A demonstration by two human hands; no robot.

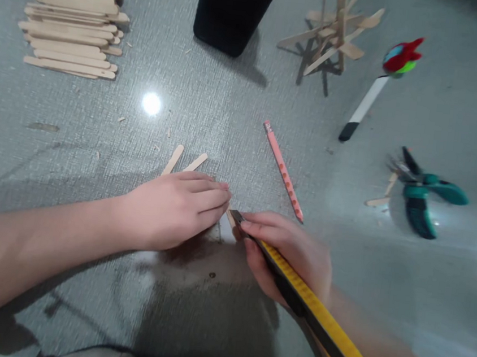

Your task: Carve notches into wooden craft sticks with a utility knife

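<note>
My right hand point(290, 258) is closed around a yellow and black utility knife point(314, 306). The knife's blade meets the end of a wooden craft stick point(231, 220). That stick pokes out from under the fingertips of my left hand point(184, 207). Those fingers are pressed together and hold the stick down against the table; most of it is hidden beneath them. Behind the left hand, the rounded ends of two more craft sticks point(175, 157) show. Whether either is the other end of the held one, I cannot tell.
A pink pencil point(284, 172) lies just beyond my right hand. Green-handled pliers point(422, 189) and a white pen with a red top point(365, 106) are at the right. Farther back stand a stick assembly point(336, 35), a black box-shaped object point(235, 8) and piled craft sticks point(73, 30).
</note>
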